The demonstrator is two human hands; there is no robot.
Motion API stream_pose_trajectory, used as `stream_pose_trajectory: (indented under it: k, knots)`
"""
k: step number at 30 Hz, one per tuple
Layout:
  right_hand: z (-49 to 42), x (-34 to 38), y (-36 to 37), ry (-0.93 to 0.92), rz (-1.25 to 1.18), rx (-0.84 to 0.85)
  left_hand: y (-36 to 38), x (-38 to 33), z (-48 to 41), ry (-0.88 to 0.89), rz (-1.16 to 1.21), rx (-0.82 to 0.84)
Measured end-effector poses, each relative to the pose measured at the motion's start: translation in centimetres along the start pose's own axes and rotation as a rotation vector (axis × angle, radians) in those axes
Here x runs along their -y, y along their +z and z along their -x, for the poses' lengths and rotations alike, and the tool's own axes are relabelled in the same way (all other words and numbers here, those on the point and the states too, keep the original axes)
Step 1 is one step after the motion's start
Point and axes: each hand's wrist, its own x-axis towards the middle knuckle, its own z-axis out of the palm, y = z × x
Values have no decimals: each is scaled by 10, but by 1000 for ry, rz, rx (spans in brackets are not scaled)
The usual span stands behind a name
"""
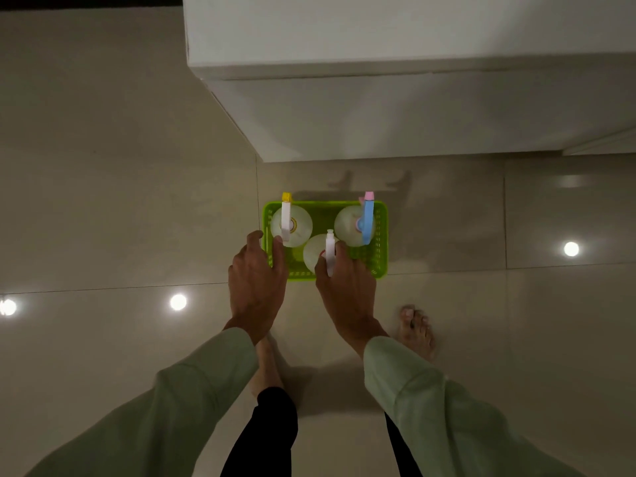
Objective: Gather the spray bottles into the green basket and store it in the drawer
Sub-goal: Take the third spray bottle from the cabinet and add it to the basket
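Overhead, labels: none readable on the spray bottles (pixel 292 226).
Left hand (pixel 256 270): fingers spread over green basket (pixel 380 235) rim.
Right hand (pixel 346 280): fingers curled around the white-trigger bottle (pixel 315 251).

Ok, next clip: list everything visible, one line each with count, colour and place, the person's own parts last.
green basket: one, bright green, on the floor before the cabinet.
spray bottles: three, pale, standing in the basket; yellow-tipped left, blue-headed right, white-headed front middle.
cabinet: one, white, at top.
floor: glossy beige tiles with light reflections.
left hand: at the basket's left edge.
right hand: at the white-headed bottle.
sleeves: two, pale green.
feet: two, bare, on the floor.
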Motion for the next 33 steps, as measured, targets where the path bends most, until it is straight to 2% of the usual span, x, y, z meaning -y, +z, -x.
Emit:
stream_pose_trajectory:
  k: [12,17,19,23,26,30,33]
  knots:
    - [11,-35,-19,27,-147,2,1,6,2,8,-5,19]
    - [15,-82,-20,167,-243,-81,10,20,1,-85,8,28]
    - [9,-96,-12,244,-260,-120,16,28,-3,-121,21,83]
    - [-17,-110,8,404,-366,42,32,38,-17,-192,42,256]
    - [-38,-115,18,392,-421,120,48,43,-32,-276,90,315]
    - [-58,-117,30,466,-528,133,64,51,-47,-310,157,383]
    - [-65,-123,35,489,-501,119,70,57,-50,-293,125,368]
